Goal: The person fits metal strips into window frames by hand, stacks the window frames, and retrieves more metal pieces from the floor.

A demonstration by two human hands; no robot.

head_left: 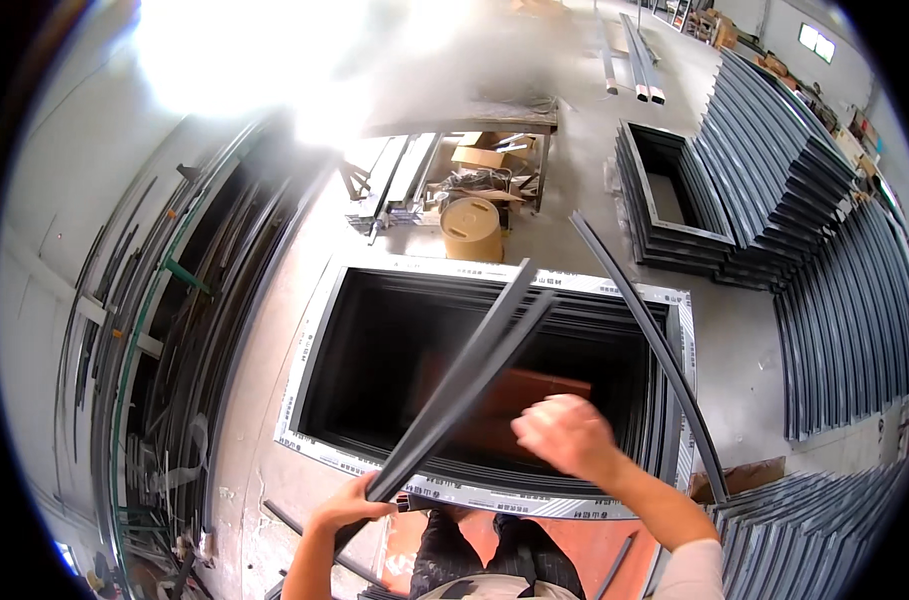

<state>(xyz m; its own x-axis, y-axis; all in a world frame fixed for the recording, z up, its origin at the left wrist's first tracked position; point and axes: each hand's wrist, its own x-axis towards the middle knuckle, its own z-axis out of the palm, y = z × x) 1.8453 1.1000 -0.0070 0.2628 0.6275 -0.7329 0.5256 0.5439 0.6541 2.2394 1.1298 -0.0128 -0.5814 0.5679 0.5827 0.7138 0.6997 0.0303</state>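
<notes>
My left hand (350, 503) is closed around the lower ends of two long dark grey profile strips (454, 395). They slant up and away to the right across a stack of rectangular metal frames (314, 400). White printed film covers the top frame. My right hand (566, 437) hangs over the near right part of the frame opening, apart from the strips. Motion smears its fingers, which look curled; whether anything is in them does not show. A third dark strip (642, 315) leans across the right side of the stack.
More dark frames (679, 190) are stacked at the far right, beside rows of grey frames (844, 300). Long profiles fill a rack (174, 270) on the left. Behind the stack stand a tan drum (471, 228) and a workbench (534, 118). An orange-red board (544, 555) lies by my feet.
</notes>
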